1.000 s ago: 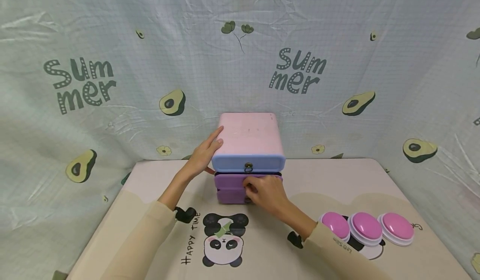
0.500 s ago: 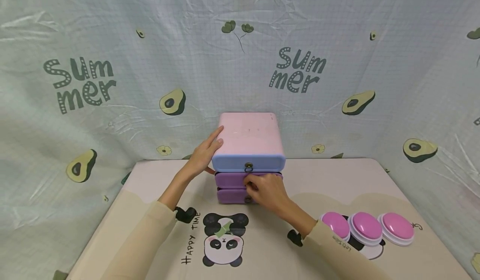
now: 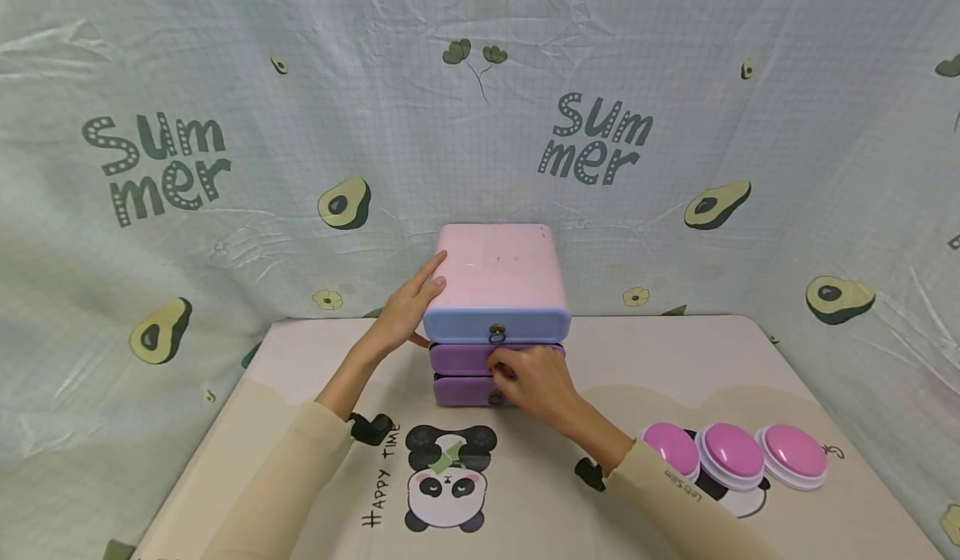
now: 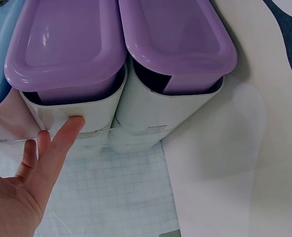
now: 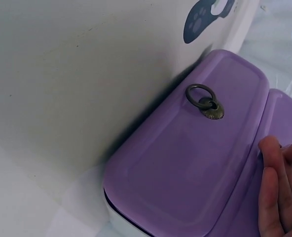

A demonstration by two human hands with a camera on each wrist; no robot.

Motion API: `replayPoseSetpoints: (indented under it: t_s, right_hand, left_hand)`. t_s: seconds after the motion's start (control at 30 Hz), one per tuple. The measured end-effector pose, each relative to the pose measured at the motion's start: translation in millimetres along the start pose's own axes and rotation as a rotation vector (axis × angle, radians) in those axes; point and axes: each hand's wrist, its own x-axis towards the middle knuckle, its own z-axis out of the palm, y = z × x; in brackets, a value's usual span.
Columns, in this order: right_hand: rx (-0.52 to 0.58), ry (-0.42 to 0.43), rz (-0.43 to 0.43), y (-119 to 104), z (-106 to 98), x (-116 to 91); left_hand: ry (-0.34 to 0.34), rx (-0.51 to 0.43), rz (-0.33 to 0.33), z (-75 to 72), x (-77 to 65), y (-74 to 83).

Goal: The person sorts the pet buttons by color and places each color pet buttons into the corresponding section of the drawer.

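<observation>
A small drawer unit has a pink case (image 3: 498,268) with a blue drawer (image 3: 457,327) on top. Below are a middle purple drawer (image 3: 457,360) and a bottom purple drawer (image 3: 457,391) in pale cases. My left hand (image 3: 407,314) lies along the unit's left side, fingers extended. Its thumb (image 4: 67,133) touches the middle case in the left wrist view. At the middle drawer's front, my right hand (image 3: 536,381) pinches the ring pull, mostly hidden by the fingers. Both purple drawers stand slightly out, with dark gaps behind their fronts. The bottom drawer's metal ring (image 5: 200,96) hangs free.
Three pink push buttons with white bases, the middle one (image 3: 733,453) among them, stand on the right of the table. A printed panda (image 3: 447,493) decorates the tabletop before the unit. An avocado-patterned curtain (image 3: 480,143) hangs close behind.
The middle purple drawer has slid back slightly toward its case with my right hand, showing more of the bottom drawer's top edge and ring. The left hand stays in place.
</observation>
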Motion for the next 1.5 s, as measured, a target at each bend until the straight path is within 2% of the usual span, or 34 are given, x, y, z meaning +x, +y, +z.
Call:
replayPoseSetpoints:
  t_s: [0.33,0.67,0.77,1.0,1.2,1.37,1.5]
  right_hand:
    - [0.036,-0.001,0.004,2,-4,-2]
    - [0.13,-0.095,0.005,3,-15,-26]
    - [0.142,-0.127,0.047,3,-17,-34]
    - [0.125,-0.212,0.22,8,-8,-48]
    - [0.06,-0.278,0.28,5,7,-47]
    - [0.037,-0.276,0.337,-1,12,-41]
    - [0.015,-0.26,0.348,-4,16,-37]
  left_hand:
    - [0.007,0.008,0.001,-0.1,1.2,-2.4]
    - [0.001,0.0,0.007,-1.0,1.9,-2.2]
    - [-0.004,-0.005,0.008,-1.1,2.5,-2.5]
    - [-0.006,-0.004,0.005,-0.5,2.6,-4.3]
    - [-0.001,0.001,0.0,-0.5,1.8,-4.0]
    - [-0.003,0.0,0.002,-0.2,2.4,-3.6]
    - [-0.006,-0.009,0.005,-0.8,2.9,-3.5]
